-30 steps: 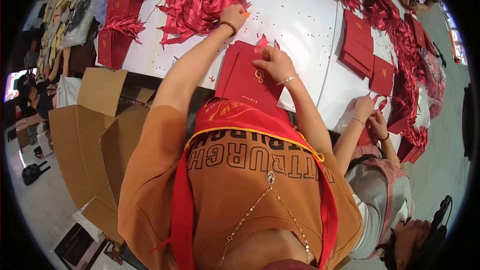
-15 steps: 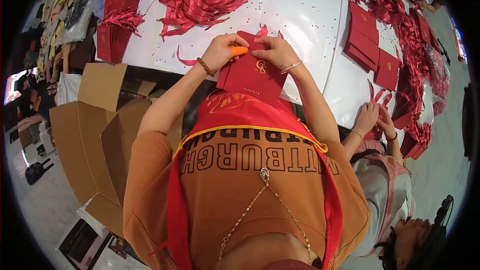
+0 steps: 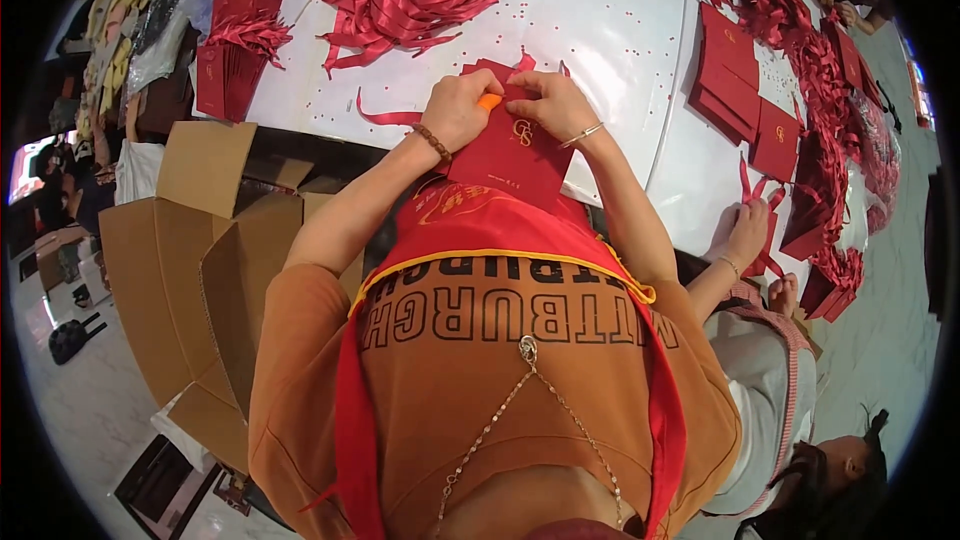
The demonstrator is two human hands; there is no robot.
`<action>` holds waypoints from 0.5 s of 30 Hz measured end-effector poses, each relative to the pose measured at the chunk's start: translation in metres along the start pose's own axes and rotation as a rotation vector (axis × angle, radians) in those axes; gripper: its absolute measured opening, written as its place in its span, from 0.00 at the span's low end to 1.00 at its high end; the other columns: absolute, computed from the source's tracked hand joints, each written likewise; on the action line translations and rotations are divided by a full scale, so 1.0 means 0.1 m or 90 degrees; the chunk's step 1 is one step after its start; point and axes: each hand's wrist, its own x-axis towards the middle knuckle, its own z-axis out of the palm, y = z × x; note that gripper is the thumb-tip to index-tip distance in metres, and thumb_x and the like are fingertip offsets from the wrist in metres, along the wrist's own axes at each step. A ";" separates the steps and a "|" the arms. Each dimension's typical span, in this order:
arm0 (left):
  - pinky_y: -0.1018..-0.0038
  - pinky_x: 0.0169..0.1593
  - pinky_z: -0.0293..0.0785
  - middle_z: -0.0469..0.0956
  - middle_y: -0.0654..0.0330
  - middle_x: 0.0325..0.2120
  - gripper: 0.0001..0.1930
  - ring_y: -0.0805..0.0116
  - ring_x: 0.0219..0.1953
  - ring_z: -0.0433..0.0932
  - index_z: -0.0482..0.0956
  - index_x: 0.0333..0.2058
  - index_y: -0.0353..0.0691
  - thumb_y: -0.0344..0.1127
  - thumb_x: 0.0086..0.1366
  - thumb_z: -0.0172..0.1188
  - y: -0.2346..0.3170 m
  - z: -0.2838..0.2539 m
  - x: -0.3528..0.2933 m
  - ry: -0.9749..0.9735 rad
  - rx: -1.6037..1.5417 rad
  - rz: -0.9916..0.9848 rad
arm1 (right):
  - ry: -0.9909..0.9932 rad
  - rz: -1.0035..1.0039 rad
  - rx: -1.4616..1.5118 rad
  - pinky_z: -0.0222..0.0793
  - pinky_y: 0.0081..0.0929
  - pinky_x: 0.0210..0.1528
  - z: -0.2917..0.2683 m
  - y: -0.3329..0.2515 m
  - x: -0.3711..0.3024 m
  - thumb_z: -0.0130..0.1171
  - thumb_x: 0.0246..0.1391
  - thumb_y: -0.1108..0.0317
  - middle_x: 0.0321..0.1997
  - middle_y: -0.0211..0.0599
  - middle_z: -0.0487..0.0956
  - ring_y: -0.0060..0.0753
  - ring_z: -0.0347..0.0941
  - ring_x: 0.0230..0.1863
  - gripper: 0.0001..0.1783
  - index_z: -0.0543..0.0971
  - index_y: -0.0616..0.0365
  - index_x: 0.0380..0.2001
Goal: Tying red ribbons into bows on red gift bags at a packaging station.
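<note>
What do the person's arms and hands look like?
The left hand has a brown beaded bracelet at the wrist and apparently an orange covering on the thumb; the right hand has a thin silvery bangle. Loose orange-brown fabric sleeves end near the elbows.

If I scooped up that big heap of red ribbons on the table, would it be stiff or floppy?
The heap of red ribbons is probably floppy, because its strips bend and loop over each other. It may feel slippery, since the ribbons look shiny. Some might drag others along, as they lie crisscrossed in a loose pile on the white table.
</note>
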 end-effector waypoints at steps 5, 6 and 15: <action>0.67 0.29 0.71 0.75 0.49 0.23 0.03 0.53 0.26 0.75 0.73 0.27 0.35 0.27 0.52 0.53 0.00 0.06 0.00 0.061 0.150 0.141 | 0.049 0.001 -0.054 0.67 0.30 0.39 -0.01 -0.13 -0.08 0.61 0.39 0.61 0.32 0.41 0.78 0.38 0.74 0.35 0.19 0.77 0.53 0.39; 0.67 0.29 0.71 0.75 0.49 0.23 0.03 0.53 0.26 0.75 0.73 0.27 0.35 0.27 0.52 0.53 0.01 0.07 0.00 0.061 0.151 0.141 | 0.049 0.002 -0.053 0.67 0.30 0.39 -0.01 -0.13 -0.07 0.61 0.39 0.61 0.32 0.41 0.78 0.38 0.74 0.35 0.19 0.77 0.53 0.39; 0.65 0.27 0.71 0.74 0.51 0.22 0.06 0.52 0.26 0.74 0.70 0.29 0.36 0.24 0.49 0.51 0.02 0.06 0.02 0.027 0.234 0.209 | 0.020 -0.003 0.061 0.67 0.31 0.37 0.01 -0.04 -0.05 0.61 0.38 0.61 0.30 0.40 0.78 0.39 0.74 0.34 0.19 0.77 0.52 0.37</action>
